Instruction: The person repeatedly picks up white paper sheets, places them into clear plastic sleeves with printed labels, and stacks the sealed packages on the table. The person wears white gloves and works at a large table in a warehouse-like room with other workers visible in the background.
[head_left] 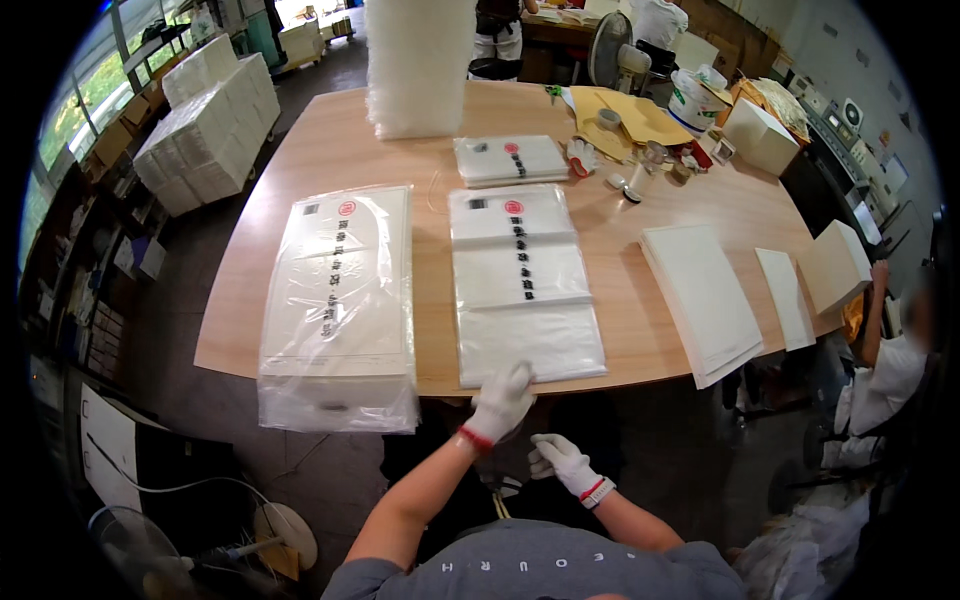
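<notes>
Resting on the near edge of the clear plastic bag stack [524, 285] at the desk [640, 345] front, the left hand [500, 402] presses flat, grip apart; the right hand [562, 462] hangs below, loosely curled and empty. Slick sheets overhanging could slide off.

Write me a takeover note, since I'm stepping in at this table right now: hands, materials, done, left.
Left hand, gloved, rests on the near edge of the flat clear bag stack at table centre.
Right hand, gloved, hangs empty below the table edge.
Bagged paper stack sits left, overhanging the edge; it looks done.
White sheets lie right, unbagged.
A smaller bag pile lies behind.
</notes>
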